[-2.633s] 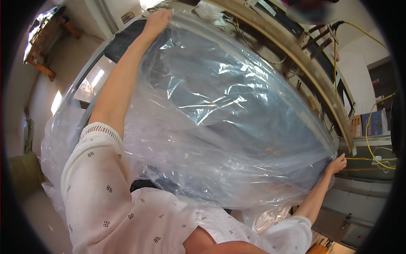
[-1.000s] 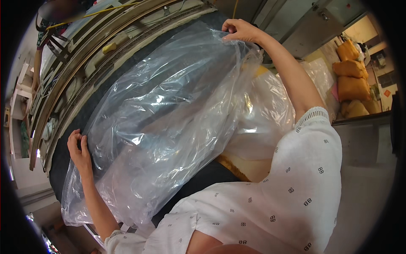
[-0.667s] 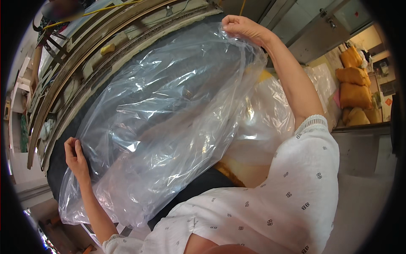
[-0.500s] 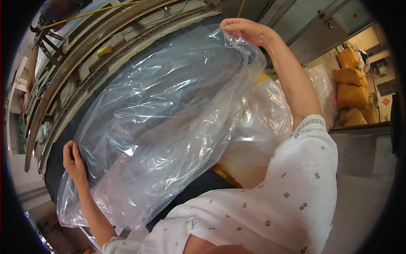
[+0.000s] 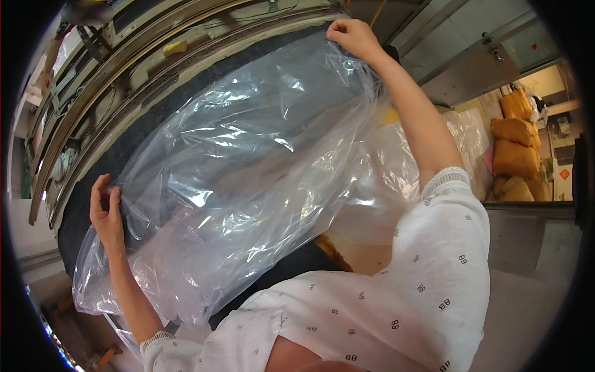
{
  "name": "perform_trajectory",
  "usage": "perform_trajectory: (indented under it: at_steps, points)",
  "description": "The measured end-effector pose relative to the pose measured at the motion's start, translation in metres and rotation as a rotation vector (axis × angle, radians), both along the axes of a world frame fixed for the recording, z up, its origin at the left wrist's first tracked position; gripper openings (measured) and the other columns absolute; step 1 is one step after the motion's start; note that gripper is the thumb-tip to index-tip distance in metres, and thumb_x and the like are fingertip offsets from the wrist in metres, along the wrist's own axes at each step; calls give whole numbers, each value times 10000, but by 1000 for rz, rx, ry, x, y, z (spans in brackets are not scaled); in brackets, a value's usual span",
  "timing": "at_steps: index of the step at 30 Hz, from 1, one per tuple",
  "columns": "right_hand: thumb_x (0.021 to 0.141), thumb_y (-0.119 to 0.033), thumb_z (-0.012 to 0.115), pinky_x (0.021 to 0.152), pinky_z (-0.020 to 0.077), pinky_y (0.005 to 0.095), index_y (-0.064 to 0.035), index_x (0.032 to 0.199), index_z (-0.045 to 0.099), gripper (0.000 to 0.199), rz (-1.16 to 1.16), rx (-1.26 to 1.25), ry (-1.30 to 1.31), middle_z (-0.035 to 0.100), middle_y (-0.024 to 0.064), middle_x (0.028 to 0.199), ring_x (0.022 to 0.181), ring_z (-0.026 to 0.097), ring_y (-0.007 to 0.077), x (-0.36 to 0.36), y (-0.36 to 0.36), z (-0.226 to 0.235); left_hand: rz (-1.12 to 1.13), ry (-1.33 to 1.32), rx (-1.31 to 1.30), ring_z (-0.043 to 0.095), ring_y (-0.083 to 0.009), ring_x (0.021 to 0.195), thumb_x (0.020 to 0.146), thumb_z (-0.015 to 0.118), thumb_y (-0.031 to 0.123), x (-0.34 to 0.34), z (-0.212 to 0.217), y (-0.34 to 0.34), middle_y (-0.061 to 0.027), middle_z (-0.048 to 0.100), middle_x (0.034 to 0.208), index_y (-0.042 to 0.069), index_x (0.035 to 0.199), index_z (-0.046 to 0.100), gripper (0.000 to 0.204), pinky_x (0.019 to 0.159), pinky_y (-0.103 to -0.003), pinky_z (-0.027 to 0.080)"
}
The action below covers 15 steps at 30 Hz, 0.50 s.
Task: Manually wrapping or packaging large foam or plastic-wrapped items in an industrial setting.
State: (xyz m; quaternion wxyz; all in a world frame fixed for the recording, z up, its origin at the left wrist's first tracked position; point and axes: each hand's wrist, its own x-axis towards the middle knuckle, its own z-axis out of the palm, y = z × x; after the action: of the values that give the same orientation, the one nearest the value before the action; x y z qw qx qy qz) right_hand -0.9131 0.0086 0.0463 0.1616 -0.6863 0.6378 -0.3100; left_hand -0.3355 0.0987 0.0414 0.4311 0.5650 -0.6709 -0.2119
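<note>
A large, crinkled clear plastic sheet [image 5: 248,167] spreads in front of me over a dark padded surface [image 5: 204,99]. Bright reflections run along its folds, and it looks to be more than one layer. At its far right corner, my right hand [image 5: 354,41] is closed, thumb and fingertips pinching the edge. My left hand [image 5: 106,214] is at the left edge with its fingers curled toward the thumb; the film's edge meets the fingertips there. Between the hands the sheet hangs loosely, and its near left end bunches beside my left forearm.
Long metal rails [image 5: 111,80] curve along the far side, with a small yellow block [image 5: 175,48] on them. More clear plastic [image 5: 396,155] lies under my right arm. Stacked orange-brown bundles [image 5: 515,139] stand at the right, near a metal cabinet [image 5: 458,68].
My left hand has moved up and away from me along the left side. My right hand has shifted slightly farther away. The sheet has moved with them, and the view has turned a little.
</note>
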Motion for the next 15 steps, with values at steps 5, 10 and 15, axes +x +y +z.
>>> perform_trajectory:
  at_steps: [5, 10, 15]
  points:
    - [744, -269, 623, 660, 446, 291, -79, 811, 651, 204, -160, -174, 184, 619, 36, 761, 701, 583, 169, 59, 19, -11, 9, -5, 121, 390, -43, 743, 821, 574, -5, 56, 25, 42, 39, 463, 879, 13, 1021, 569, 201, 710, -154, 328]
    - [710, -309, 659, 688, 441, 306, -86, 795, 647, 239, 50, -16, 46, 609, 43, 791, 759, 582, 188, 88, 28, -7, 21, -230, 154, 401, -71, 727, 803, 573, -17, 114, 48, 114, 2, 445, 819, 7, 858, 570, 60, 671, -167, 325]
    - [698, -283, 677, 662, 442, 288, -91, 818, 661, 227, 38, -56, 32, 598, 28, 751, 719, 561, 153, 102, 22, -10, 188, -383, 191, 437, -135, 715, 734, 612, -22, 89, 45, 192, -45, 470, 811, 7, 762, 546, 78, 665, -227, 349]
